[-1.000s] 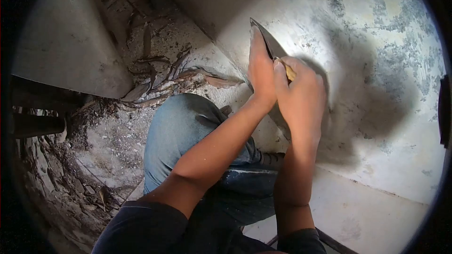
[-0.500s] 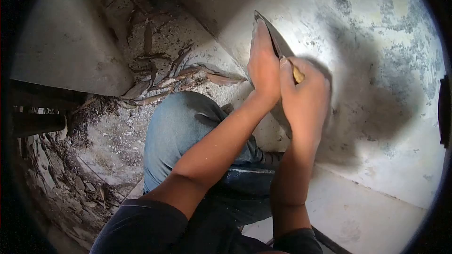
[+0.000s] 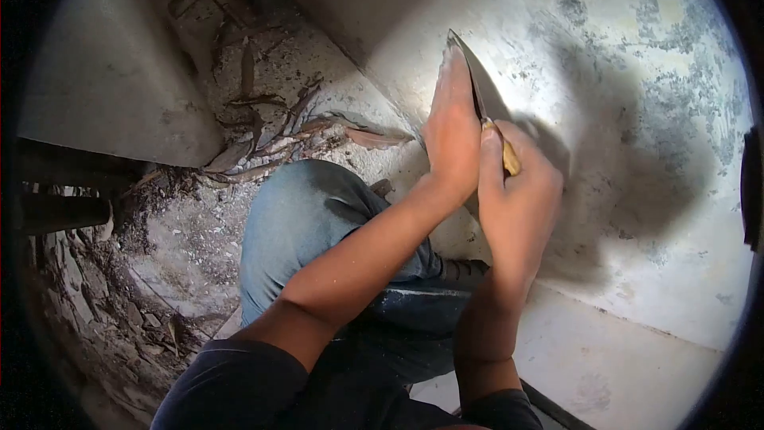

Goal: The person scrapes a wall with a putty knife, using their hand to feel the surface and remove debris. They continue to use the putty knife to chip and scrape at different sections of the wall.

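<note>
A pointed metal blade [image 3: 477,84] with a yellowish handle [image 3: 510,158] stands nearly edge-on to the view, close to the pale, patchy wall [image 3: 605,56]. Wrapped round the handle is my right hand [image 3: 519,191]. My left hand [image 3: 454,127] lies along the blade's left side, its fingers stretched towards the tip and flat against the metal. The blade's far face is hidden. Both hands cast a shadow on the wall.
My bent knee in blue jeans [image 3: 294,207] is below the left forearm. Dry leaves [image 3: 374,138] and flaky debris [image 3: 187,247] cover the floor to the left. A grey slab [image 3: 111,64] stands at the upper left.
Both hands and the blade have moved a little right and down along the wall. The grip on the handle looks the same.
</note>
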A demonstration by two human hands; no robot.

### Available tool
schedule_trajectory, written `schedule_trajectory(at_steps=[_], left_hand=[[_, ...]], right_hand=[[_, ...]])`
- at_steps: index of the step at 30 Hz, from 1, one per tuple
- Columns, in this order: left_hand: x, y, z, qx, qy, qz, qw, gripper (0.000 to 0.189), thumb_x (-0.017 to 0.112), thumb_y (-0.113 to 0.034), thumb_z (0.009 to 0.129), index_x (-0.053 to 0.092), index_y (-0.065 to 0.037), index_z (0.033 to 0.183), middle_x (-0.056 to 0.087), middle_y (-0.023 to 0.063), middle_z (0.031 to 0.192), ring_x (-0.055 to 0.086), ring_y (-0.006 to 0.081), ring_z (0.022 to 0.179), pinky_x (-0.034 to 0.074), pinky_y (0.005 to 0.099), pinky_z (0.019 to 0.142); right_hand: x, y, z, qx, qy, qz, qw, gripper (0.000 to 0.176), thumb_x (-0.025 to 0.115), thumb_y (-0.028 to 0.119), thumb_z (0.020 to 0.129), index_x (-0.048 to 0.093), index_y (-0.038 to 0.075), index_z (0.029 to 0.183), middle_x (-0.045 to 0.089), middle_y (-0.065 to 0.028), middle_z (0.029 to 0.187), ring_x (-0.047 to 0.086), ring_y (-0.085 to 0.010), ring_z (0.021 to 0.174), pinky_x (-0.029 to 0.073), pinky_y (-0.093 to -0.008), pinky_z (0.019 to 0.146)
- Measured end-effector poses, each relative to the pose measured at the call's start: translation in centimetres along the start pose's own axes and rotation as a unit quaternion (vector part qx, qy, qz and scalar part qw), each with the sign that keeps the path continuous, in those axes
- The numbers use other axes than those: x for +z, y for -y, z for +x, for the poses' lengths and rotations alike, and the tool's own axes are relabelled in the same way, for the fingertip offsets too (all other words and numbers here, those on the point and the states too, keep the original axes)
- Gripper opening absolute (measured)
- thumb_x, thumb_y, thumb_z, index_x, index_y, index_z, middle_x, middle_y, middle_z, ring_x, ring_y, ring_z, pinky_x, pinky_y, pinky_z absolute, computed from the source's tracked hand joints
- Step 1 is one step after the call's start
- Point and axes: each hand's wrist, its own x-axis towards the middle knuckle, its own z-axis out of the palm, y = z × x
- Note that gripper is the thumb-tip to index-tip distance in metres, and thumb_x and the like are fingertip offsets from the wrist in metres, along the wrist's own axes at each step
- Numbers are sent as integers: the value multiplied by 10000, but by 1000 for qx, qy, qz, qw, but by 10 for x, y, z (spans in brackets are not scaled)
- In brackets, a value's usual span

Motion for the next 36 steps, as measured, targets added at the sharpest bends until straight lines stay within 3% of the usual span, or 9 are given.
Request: schedule_trajectory(at_steps=[6,8,12,14,18,22,27,30,36], left_hand=[[-1,5,10,-71,26,-44,996,616,493,-63,939,333,65,1520,403,292,1537,418,431,1415,371,442,1156],[-2,3,8,-20,7,-47,999,611,490,-45,936,339,67,1517,411,288,1533,422,428,1413,367,440,1159],[0,-4,13,-86,27,-15,996,604,484,-30,935,343,48,1517,430,279,1518,447,436,1383,393,455,1136],[2,-4,9,-64,4,-16,998,597,485,-26,933,349,46,1510,442,283,1505,466,446,1360,410,460,1119],[0,3,6,7,-25,-33,999,604,488,-41,936,338,57,1513,459,290,1489,485,449,1346,405,460,1123],[-2,0,11,-56,-9,-23,998,612,483,-46,941,324,64,1521,453,292,1496,476,442,1359,397,455,1132],[1,8,10,15,-37,-24,999,573,466,-62,956,352,62,1504,454,292,1496,480,438,1357,406,449,1124],[2,4,18,-68,-6,-21,997,582,465,-76,959,343,58,1512,454,290,1499,479,434,1360,401,452,1129],[-5,2,13,-67,14,-28,997,590,479,-71,946,349,52,1508,477,280,1481,497,440,1337,418,460,1107]], right_hand=[[-2,4,5,-11,22,-41,999,266,617,328,958,744,130,1082,714,-222,902,696,-432,847,550,-496,743],[-4,9,3,-29,9,-52,998,268,617,328,959,742,131,1090,713,-223,902,693,-440,843,548,-503,742],[0,-1,8,-3,7,-13,1000,257,613,302,960,737,117,1087,720,-203,926,699,-419,857,549,-496,739],[-7,4,6,8,17,16,1000,254,670,222,934,733,21,1077,716,-236,944,724,-359,874,545,-397,800],[-6,19,1,17,10,-53,998,257,675,241,934,735,38,1078,707,-240,935,712,-396,886,546,-406,792],[-4,7,11,19,43,8,999,260,669,256,934,739,44,1069,704,-240,935,703,-409,895,547,-419,788],[-6,15,8,1,29,-47,998,265,654,240,942,734,17,1061,714,-233,952,707,-403,895,545,-419,798],[-3,7,17,-25,39,-15,999,256,652,232,942,737,24,1064,712,-233,942,708,-406,884,546,-420,792],[-6,20,16,5,54,-66,996,262,647,227,948,732,17,1079,711,-235,968,704,-404,908,545,-416,815]])
